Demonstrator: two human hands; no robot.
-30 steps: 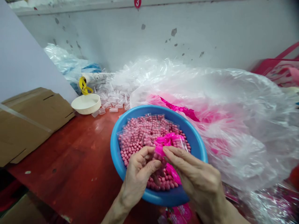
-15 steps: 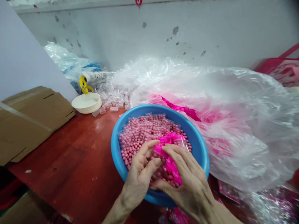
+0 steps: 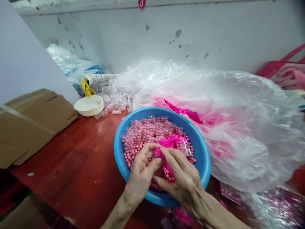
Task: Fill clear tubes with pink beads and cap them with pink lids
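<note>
Fingers (image 3: 149, 152) of both hands curl nearly closed in the head view, the left hand (image 3: 140, 176) and right hand (image 3: 181, 178) pinching a bright pink plastic strip (image 3: 158, 153) low over a round blue plastic basin (image 3: 119, 152). Small clear bags of pink beads (image 3: 143, 136) fill it, on a red-brown wooden table (image 3: 59, 149). Working this low keeps loose beads inside.

Red wooden tabletop (image 3: 59, 149): blue plastic basin (image 3: 118, 149), flattened cardboard (image 3: 28, 130), white dish (image 3: 88, 106).

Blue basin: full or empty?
Partly full: the blue basin holds a layer of small clear bags of pink beads, with the blue inner wall showing above them.
</note>
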